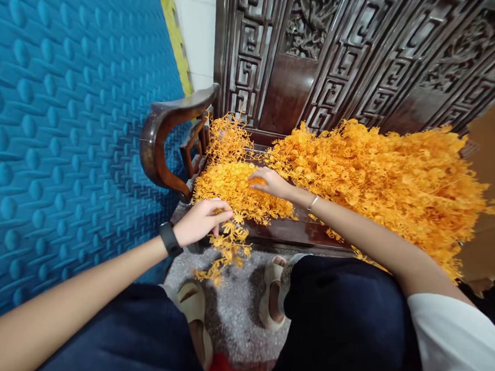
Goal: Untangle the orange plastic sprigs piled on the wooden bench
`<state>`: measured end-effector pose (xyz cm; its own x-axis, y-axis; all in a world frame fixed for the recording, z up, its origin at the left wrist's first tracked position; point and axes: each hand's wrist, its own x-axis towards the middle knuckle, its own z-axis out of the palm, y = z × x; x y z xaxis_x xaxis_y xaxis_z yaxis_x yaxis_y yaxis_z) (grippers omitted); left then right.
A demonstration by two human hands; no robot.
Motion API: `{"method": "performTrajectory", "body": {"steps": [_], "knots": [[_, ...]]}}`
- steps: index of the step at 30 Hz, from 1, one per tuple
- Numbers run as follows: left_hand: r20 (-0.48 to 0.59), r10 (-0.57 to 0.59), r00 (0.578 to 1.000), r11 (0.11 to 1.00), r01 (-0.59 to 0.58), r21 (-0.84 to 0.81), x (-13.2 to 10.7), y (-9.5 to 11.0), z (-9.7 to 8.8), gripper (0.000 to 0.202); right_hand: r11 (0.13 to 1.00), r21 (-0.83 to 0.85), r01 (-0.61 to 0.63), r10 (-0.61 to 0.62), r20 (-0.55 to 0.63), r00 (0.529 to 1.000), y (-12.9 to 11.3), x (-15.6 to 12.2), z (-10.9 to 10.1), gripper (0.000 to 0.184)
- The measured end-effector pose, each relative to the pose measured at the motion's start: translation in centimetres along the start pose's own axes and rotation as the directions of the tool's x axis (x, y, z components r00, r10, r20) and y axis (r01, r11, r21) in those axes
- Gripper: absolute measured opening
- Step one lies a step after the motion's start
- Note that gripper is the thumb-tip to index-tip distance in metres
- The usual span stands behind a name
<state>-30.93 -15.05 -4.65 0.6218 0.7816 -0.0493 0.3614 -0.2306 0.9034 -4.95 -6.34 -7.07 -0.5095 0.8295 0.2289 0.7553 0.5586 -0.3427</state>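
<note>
Orange plastic sprigs lie in heaps on a dark carved wooden bench (291,233). A small heap (226,189) sits at the bench's left end, a far larger heap (396,172) fills the right. My left hand (202,220), with a black wristband, is closed on a hanging orange sprig (228,247) at the bench's front edge. My right hand (270,183), with a thin bracelet, rests fingers down on the small heap, pinching some orange sprigs there.
The bench's curved armrest (165,129) stands at the left, its carved backrest (348,47) behind. A blue padded wall panel (70,134) fills the left side. My knees and sandalled feet (273,289) are on the speckled floor below. A cardboard box (492,184) is at the right.
</note>
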Motion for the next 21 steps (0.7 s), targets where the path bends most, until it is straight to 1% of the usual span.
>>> {"method": "performTrajectory", "body": {"steps": [2, 4, 6, 8, 11, 14, 16, 18, 19, 21], "knots": [[0.006, 0.026, 1.000, 1.000, -0.026, 0.009, -0.1, 0.0, -0.1, 0.027, 0.998, -0.053, -0.038, 0.039, 0.005, 0.999, 0.6, 0.9, 0.2, 0.023], [0.022, 0.043, 0.999, 0.999, -0.043, 0.018, -0.3, -0.1, -0.2, 0.028, 0.996, -0.028, -0.086, 0.086, 0.008, 0.996, 1.3, 1.7, 0.2, 0.029], [0.048, 0.042, 0.998, 0.999, -0.043, 0.019, -0.5, -0.2, -0.4, 0.029, 0.987, 0.050, -0.150, 0.150, 0.006, 0.989, 1.9, 2.3, 0.1, 0.033], [0.071, 0.028, 0.997, 0.999, -0.029, 0.019, -0.6, -0.3, -0.5, 0.029, 0.961, 0.155, -0.227, 0.229, 0.003, 0.973, 2.4, 2.7, 0.1, 0.038], [0.080, 0.009, 0.997, 1.000, -0.012, 0.028, -0.6, -0.5, -0.7, 0.028, 0.888, 0.318, -0.332, 0.345, 0.014, 0.938, 3.1, 3.2, 0.2, 0.042], [0.088, 0.008, 0.996, 0.999, -0.011, 0.035, -0.6, -0.6, -0.8, 0.028, 0.819, 0.415, -0.396, 0.400, 0.082, 0.913, 3.4, 3.4, -0.1, 0.040], [0.103, 0.005, 0.995, 0.999, -0.009, 0.037, -0.7, -0.6, -0.8, 0.028, 0.817, 0.399, -0.416, 0.401, 0.124, 0.908, 3.1, 3.4, -0.8, 0.037], [0.116, -0.003, 0.993, 0.999, -0.002, 0.042, -0.7, -0.6, -0.8, 0.028, 0.841, 0.341, -0.421, 0.408, 0.111, 0.906, 2.6, 3.3, -1.7, 0.035], [0.119, -0.009, 0.993, 0.999, 0.003, 0.047, -0.6, -0.7, -0.8, 0.028, 0.854, 0.308, -0.420, 0.417, 0.078, 0.906, 2.3, 3.3, -2.1, 0.035], [0.126, -0.020, 0.992, 0.998, 0.013, 0.056, -0.5, -0.7, -0.8, 0.029, 0.880, 0.254, -0.401, 0.424, -0.040, 0.905, 1.7, 3.4, -2.7, 0.034]]}}
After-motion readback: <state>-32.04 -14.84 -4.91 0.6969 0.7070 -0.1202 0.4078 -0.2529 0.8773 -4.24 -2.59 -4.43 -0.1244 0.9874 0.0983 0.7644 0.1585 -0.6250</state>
